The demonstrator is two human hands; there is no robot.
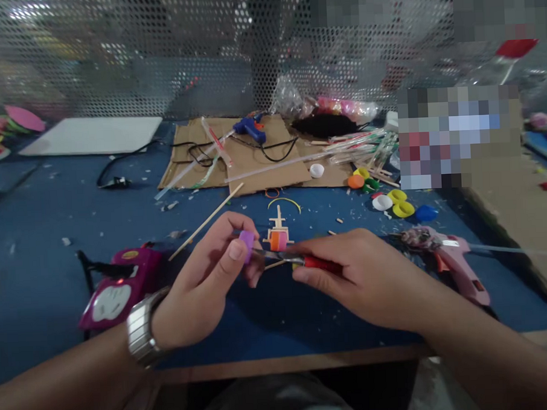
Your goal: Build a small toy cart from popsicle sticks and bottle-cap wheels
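Observation:
My left hand (208,274), with a metal watch on its wrist, pinches a small purple cap (247,244) between thumb and fingers. My right hand (349,274) grips a red-handled tool (319,263) whose metal tip (271,254) points left and touches the purple cap. Both hands hover over the blue table (39,239), just in front of a small orange and pink stick model (278,235).
A pink glue gun (457,263) lies to the right, a magenta device (118,290) to the left. Further back are loose bottle caps (393,203), a wooden stick (206,223), cardboard (253,154) with a blue glue gun (251,128) and straws (361,144), and a white board (93,135).

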